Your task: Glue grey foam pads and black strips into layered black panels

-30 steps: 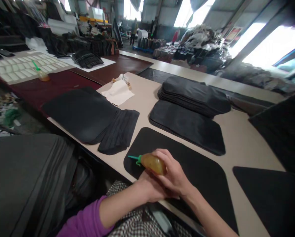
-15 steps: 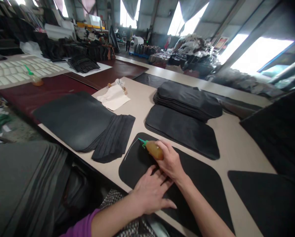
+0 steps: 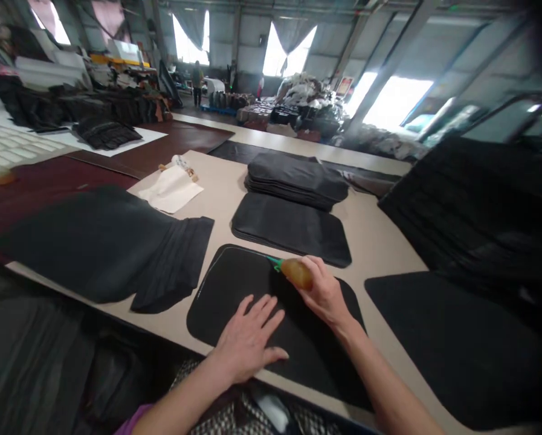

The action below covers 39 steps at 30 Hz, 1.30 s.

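Observation:
My right hand (image 3: 322, 293) is wrapped round a squeeze bottle (image 3: 296, 273) of amber liquid, probably glue, with a green nozzle. The nozzle tip touches or nearly touches the far edge of a black rounded panel (image 3: 234, 290) on the table. A thin pale line runs along the panel's left and far edges, up to the nozzle. Flat on the same panel, near its front edge, lies my left hand (image 3: 250, 338) with fingers spread.
Behind the panel are two stacks of black pieces, a nearer stack (image 3: 291, 229) and a farther stack (image 3: 298, 178). Black sheets (image 3: 93, 241) and fanned strips (image 3: 175, 263) lie left, near a cream cloth (image 3: 171, 188). Another black piece (image 3: 447, 332) is at right.
The bottle has travelled rightward along the panel's far edge, and the pale line is longer. My left hand now lies apart from my right. The view has turned right.

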{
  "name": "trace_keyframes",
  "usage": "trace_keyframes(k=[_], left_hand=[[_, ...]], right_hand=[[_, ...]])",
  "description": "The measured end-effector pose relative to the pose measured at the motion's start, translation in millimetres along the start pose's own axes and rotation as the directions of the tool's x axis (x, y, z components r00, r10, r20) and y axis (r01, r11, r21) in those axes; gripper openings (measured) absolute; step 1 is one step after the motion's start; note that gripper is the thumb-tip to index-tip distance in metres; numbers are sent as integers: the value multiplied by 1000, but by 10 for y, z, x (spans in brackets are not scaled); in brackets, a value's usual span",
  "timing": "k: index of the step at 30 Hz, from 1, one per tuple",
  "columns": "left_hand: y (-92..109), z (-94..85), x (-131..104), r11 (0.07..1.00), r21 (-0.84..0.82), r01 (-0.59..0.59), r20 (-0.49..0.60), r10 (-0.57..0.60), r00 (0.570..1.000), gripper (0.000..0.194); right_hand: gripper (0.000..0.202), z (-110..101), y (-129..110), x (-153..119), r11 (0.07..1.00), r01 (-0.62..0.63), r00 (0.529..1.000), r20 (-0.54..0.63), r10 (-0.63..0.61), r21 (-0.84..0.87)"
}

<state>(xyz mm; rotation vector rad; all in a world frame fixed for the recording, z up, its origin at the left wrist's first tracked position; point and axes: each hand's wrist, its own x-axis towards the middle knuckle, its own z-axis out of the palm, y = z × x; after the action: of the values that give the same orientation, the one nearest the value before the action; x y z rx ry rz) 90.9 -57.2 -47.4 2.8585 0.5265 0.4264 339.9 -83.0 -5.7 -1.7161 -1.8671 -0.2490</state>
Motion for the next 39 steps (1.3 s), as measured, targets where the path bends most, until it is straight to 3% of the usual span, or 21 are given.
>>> trace_keyframes(k=[8, 14, 21, 31, 35, 39], left_hand=[[5, 77, 29, 994, 98, -39, 28, 36, 999, 68], [0, 116, 19, 990, 130, -61, 14, 60, 998, 67], [-6, 130, 23, 980, 180, -80, 30, 76, 997, 65], [-4, 126, 27, 973, 209, -99, 28, 95, 995, 64], [7, 119, 23, 978, 187, -87, 40, 81, 996, 63], [-8, 102, 15, 996, 88, -34, 29, 31, 999, 60]], right_hand=[[47, -817, 582, -997, 962, -244, 969, -56, 239, -122], [44, -1040, 602, -1325, 916, -370, 926, -140, 350, -157], [45, -1234, 320, -1679, 902, -396, 914, -164, 370, -172], [48, -1571, -437, -2650, 899, -426, 899, -158, 408, -103], [48, -1586, -755, -2897, 883, -469, 868, -194, 456, -21], [48, -1423, -971, -2957, 838, -534, 803, -244, 543, 109]])
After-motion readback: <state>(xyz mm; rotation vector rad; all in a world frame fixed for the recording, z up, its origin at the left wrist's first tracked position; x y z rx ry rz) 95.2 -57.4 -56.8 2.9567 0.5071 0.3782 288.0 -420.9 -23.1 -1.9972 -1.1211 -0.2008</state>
